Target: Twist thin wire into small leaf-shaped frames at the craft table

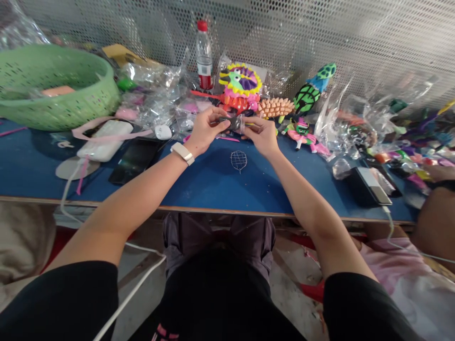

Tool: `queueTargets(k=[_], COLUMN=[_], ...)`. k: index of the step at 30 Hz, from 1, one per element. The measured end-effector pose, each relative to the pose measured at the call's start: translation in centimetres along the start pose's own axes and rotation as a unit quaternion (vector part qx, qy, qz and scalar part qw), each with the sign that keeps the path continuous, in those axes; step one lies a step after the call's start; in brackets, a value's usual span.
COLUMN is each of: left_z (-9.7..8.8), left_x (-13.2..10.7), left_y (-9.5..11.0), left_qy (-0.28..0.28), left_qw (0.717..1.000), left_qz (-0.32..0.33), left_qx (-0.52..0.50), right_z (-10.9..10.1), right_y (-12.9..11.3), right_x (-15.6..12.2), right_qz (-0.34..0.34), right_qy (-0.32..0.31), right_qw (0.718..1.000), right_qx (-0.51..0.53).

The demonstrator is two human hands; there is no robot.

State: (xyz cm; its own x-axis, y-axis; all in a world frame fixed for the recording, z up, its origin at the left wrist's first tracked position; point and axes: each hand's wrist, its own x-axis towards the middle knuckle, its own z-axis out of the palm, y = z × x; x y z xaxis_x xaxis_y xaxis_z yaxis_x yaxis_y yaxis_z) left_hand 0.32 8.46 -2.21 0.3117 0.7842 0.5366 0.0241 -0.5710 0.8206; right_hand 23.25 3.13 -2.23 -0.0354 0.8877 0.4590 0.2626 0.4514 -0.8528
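Between my two hands is a small clear plastic packet with something dark inside. My left hand pinches its left end between thumb and fingers. On the other side my right hand grips the clear right end. Below them on the blue table lies a small wire mesh frame, touched by neither hand. Just behind the hands stand colourful clay figures: a yellow-fringed one, a spiky orange piece and a green and blue turtle-like one. A pink and green figure lies right of my right hand.
A green basket stands at the left, near a white power bank and a black phone. A red-capped bottle is at the back. Plastic bags and a dark device lie right, beside another person's arm.
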Motion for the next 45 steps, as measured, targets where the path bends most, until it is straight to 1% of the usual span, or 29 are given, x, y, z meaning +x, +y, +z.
queueTargets(k=[2, 7, 13, 17, 23, 29, 32, 38, 41, 45], left_z=[0.0, 0.0, 0.0, 0.2, 0.5, 1.4, 1.8, 2.5, 2.7, 2.4], left_x=[0.0, 0.2, -0.1, -0.3, -0.6, -1.1, -1.2, -1.4, -1.2, -0.5], left_y=[-0.3, -0.8, -1.5, -1.2, -0.5, -0.1, 0.2, 0.9, 0.9, 0.7], left_qy=[0.002, 0.008, -0.001, -0.010, -0.006, 0.000, -0.009, -0.011, -0.021, -0.019], left_qw=[1.000, 1.000, 0.999, 0.998, 0.998, 0.999, 0.998, 0.997, 0.997, 0.999], left_qz=[-0.008, -0.010, -0.030, -0.038, -0.040, -0.037, -0.048, -0.055, -0.044, -0.019], left_qx=[-0.007, -0.008, -0.036, -0.047, -0.053, -0.026, -0.045, -0.055, -0.055, -0.019], right_z=[-0.1, -0.2, -0.2, -0.2, -0.3, 0.1, 0.4, 1.0, 1.0, 0.6], right_y=[-0.2, -0.9, -1.5, -2.0, -3.0, -3.5, -3.5, -3.4, -3.3, -3.3], right_x=[-0.1, -0.3, -0.8, -1.0, -1.0, -1.1, -1.1, -1.1, -0.9, -0.6], right_qz=[-0.002, -0.005, -0.039, -0.050, -0.076, -0.103, -0.121, -0.122, -0.121, -0.121], right_qy=[-0.003, 0.016, -0.010, -0.023, -0.055, -0.055, -0.042, -0.024, -0.023, -0.028], right_qw=[1.000, 0.996, 0.992, 0.988, 0.974, 0.950, 0.937, 0.934, 0.934, 0.939], right_qx=[-0.018, -0.087, -0.117, -0.144, -0.204, -0.289, -0.324, -0.336, -0.334, -0.321])
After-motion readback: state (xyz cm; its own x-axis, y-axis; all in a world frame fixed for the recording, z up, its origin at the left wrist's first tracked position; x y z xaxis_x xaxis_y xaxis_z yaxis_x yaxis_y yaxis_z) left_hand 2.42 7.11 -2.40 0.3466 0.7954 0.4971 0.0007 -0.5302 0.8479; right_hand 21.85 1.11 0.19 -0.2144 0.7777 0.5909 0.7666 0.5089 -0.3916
